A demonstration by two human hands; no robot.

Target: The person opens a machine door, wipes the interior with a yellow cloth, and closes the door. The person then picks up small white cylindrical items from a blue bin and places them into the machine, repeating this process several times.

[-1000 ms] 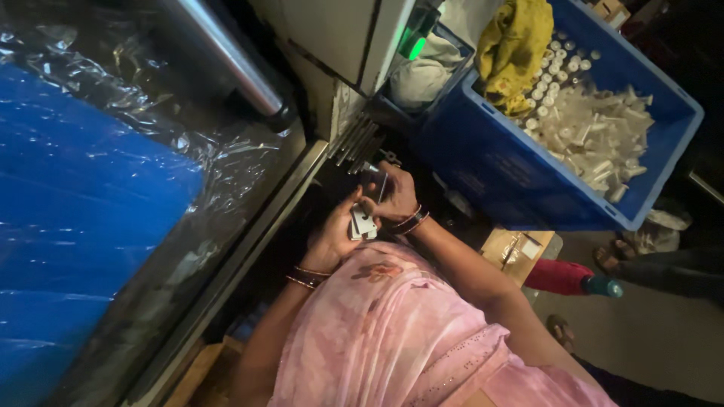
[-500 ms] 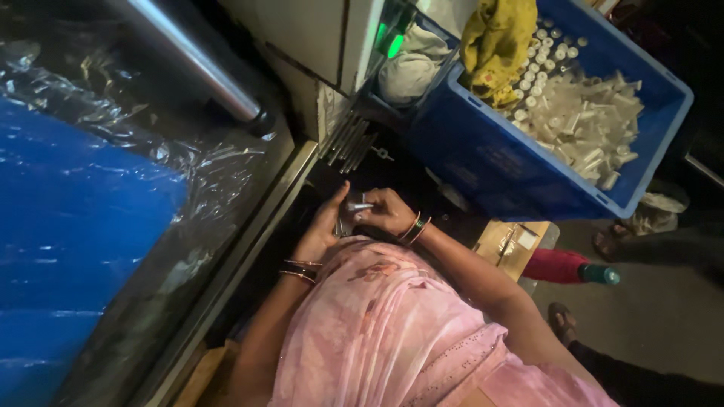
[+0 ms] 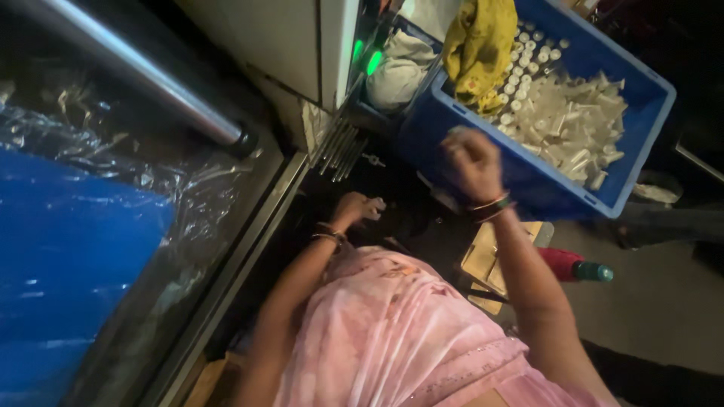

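Note:
My left hand (image 3: 353, 209) is low in the dark gap beside the machine, fingers closed around a small white part (image 3: 376, 204). My right hand (image 3: 471, 162) is raised and motion-blurred, curled into a fist against the front wall of the blue crate (image 3: 641, 162). Whether the fist holds anything is hidden by the blur. The crate holds a heap of white plastic parts (image 3: 573, 124) and small round caps. Both wrists wear bangles, and pink cloth (image 3: 392, 339) covers my lap.
A yellow cloth (image 3: 479, 41) hangs over the crate's far corner. A steel bar (image 3: 128, 71) and a blue sheet under clear plastic (image 3: 68, 249) lie on the left. A red bottle with a green cap (image 3: 575, 266) lies by a flat cardboard piece (image 3: 486, 264).
My hands were together over a small part in front of me. They have separated: the right hand has lifted toward the blue crate and the left has stayed low.

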